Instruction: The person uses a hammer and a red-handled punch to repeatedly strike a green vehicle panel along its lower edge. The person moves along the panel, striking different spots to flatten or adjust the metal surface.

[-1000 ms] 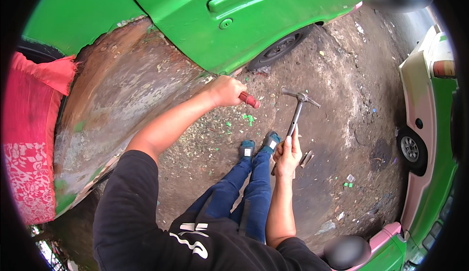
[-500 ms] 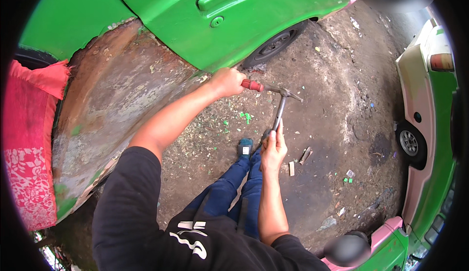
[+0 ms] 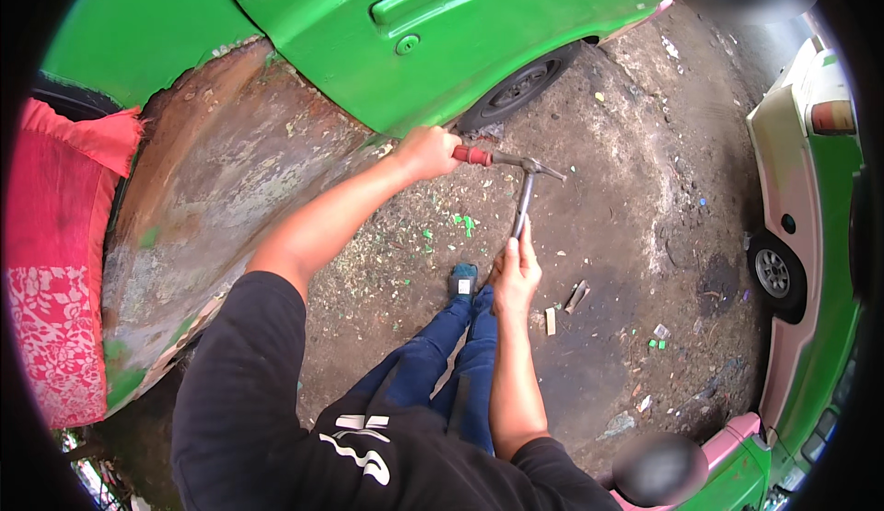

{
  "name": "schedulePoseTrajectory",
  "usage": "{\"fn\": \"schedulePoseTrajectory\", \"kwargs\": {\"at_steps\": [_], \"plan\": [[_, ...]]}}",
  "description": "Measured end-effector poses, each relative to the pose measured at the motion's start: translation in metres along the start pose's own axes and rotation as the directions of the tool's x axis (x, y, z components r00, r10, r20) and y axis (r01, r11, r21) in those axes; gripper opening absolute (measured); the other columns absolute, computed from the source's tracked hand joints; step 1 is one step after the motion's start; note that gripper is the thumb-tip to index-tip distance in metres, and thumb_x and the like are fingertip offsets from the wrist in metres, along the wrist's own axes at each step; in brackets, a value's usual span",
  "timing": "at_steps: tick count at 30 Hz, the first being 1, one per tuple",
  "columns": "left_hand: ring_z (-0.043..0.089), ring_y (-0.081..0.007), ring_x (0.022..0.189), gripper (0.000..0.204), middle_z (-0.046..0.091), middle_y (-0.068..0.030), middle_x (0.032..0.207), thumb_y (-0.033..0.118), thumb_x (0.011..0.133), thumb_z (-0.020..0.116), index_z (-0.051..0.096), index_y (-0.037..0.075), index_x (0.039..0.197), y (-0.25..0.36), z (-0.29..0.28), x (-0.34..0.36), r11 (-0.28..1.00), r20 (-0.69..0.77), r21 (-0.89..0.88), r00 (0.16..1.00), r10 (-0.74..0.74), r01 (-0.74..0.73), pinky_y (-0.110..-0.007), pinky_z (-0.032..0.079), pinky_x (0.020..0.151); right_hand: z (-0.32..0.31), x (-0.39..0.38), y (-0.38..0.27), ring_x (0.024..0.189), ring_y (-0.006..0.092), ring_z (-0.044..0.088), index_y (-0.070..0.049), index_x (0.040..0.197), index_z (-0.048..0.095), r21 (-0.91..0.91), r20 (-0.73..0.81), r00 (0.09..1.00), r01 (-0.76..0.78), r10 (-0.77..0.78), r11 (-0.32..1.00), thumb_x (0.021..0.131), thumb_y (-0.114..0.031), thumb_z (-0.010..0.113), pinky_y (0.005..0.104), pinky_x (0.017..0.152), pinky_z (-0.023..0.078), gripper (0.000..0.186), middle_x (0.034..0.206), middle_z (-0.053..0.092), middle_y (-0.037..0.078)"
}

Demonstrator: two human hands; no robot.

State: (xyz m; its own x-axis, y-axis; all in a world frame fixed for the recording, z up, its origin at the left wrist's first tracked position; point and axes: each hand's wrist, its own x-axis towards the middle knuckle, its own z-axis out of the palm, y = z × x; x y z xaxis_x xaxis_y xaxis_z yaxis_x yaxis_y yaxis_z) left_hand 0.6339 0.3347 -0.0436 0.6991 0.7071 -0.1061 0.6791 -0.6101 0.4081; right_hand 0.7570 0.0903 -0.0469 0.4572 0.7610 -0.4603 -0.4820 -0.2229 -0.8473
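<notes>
My left hand [image 3: 430, 152] is closed around the red handle of a slim metal-shafted tool [image 3: 474, 155] that looks like a screwdriver and points right. My right hand [image 3: 516, 276], lower and to the right, grips the handle of a hammer [image 3: 524, 205] held upward. The hammer's head meets the shaft of the red-handled tool, so the two form a T; whether they touch or only overlap, I cannot tell. Above my left hand is the lower edge of a green car door [image 3: 359, 60]. Its bare, rusty, scraped body panel [image 3: 221, 161] runs beneath my left forearm.
A red patterned cloth [image 3: 60, 253] drapes at the left. A dark wheel [image 3: 520, 92] sits beyond the door. Green flakes [image 3: 467, 226], a small wooden piece [image 3: 551, 320] and litter lie on the dirt ground [image 3: 626, 235]. Another car [image 3: 801, 216], pink and green, stands at right.
The hammer's head and handle have shifted slightly up and left, nearer my left hand. My left hand keeps its hold on the red-handled tool, and the view has moved a little.
</notes>
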Motion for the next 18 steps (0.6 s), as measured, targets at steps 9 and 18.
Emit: {"fn": "schedulePoseTrajectory", "kwargs": {"at_steps": [9,18], "plan": [[0.066,-0.0375,0.068,0.018,0.066,-0.0180,0.070,0.028,0.077,0.062,0.069,0.011,0.074,-0.003,0.000,-0.007,1.000,0.010,0.003,1.000,0.002,-0.002,-0.047,0.052,0.064,0.000,-0.005,-0.020,0.049,0.0021,0.035,-0.018,0.148,0.037,0.066,-0.110,0.991,0.079,-0.071,0.995,0.101,-0.018,0.050,0.0189,0.040,0.029,0.049,0.064,0.035,-0.008],[0.066,-0.0344,0.068,0.017,0.067,-0.0128,0.072,0.027,0.074,0.063,0.063,0.011,0.067,-0.037,0.017,-0.056,0.999,0.096,-0.002,0.994,-0.053,0.053,-0.045,0.052,0.062,0.003,-0.014,-0.015,0.048,0.0019,0.032,-0.015,0.149,0.035,0.065,-0.153,0.987,0.053,-0.043,0.996,0.102,-0.017,0.048,0.0180,0.040,0.026,0.049,0.063,0.038,-0.006]]}}
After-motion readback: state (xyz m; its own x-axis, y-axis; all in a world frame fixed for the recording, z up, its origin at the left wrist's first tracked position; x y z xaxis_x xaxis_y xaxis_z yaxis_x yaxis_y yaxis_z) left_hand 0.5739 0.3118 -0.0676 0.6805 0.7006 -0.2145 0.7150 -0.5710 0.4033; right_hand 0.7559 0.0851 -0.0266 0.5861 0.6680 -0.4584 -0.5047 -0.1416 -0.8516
